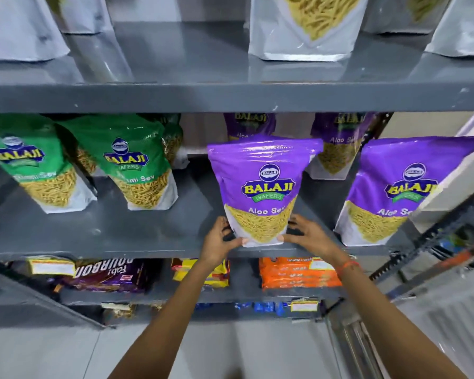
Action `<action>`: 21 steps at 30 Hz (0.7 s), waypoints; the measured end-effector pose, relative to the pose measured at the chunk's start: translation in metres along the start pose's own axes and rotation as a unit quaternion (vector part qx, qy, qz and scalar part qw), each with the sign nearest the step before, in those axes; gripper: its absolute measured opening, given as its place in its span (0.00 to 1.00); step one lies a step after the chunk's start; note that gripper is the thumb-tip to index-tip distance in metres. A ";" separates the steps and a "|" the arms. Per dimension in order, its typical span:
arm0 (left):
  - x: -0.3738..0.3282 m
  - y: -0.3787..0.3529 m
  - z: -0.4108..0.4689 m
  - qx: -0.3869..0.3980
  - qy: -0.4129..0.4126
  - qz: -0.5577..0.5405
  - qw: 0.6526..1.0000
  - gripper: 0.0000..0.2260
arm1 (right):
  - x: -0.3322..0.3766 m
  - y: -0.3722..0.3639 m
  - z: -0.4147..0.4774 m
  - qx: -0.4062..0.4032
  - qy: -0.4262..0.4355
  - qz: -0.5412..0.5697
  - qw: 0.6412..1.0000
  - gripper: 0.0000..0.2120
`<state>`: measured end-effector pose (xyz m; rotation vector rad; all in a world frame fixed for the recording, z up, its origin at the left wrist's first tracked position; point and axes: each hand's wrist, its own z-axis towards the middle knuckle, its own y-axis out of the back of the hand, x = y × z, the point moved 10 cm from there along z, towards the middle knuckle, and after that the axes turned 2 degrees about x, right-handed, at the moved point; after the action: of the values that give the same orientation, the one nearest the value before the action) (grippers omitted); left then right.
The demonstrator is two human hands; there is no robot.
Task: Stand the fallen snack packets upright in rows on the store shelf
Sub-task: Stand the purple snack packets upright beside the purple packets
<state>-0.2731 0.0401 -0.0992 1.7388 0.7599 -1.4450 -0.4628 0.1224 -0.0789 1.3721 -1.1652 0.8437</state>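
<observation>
Head view. Purple packet [260, 187] stands upright at the front edge of the middle shelf [121, 231]. Left hand [219, 242] and right hand [307, 236] clasp its bottom corners, thumbs on the front, fingers wrapped behind. Judgement: low grip steadies the base so it seats flat, in line with the front row.

Counts, middle shelf: purple packets, four visible: held one, one at right [394, 192], two behind [249, 124] [340, 143]. Green packets, two clear [28, 162] [134, 162]; more behind, number cannot be told. All visible ones stand upright.
</observation>
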 end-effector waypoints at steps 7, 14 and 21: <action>-0.014 0.000 -0.011 -0.005 0.018 0.029 0.999 0.21 | 0.007 -0.005 -0.011 -0.001 -0.013 0.026 1.000 0.24; -0.020 -0.003 -0.018 0.035 0.032 0.040 0.998 0.27 | 0.015 -0.014 -0.024 -0.020 -0.021 0.024 0.999 0.26; -0.078 0.049 -0.038 -0.096 -0.112 0.083 0.986 0.40 | 0.143 -0.049 -0.087 -0.367 0.257 -0.072 0.891 0.26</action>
<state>-0.2268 0.0456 -0.0113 1.4305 0.5998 -1.3768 -0.3677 0.1782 0.0564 0.5459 -0.8144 0.5193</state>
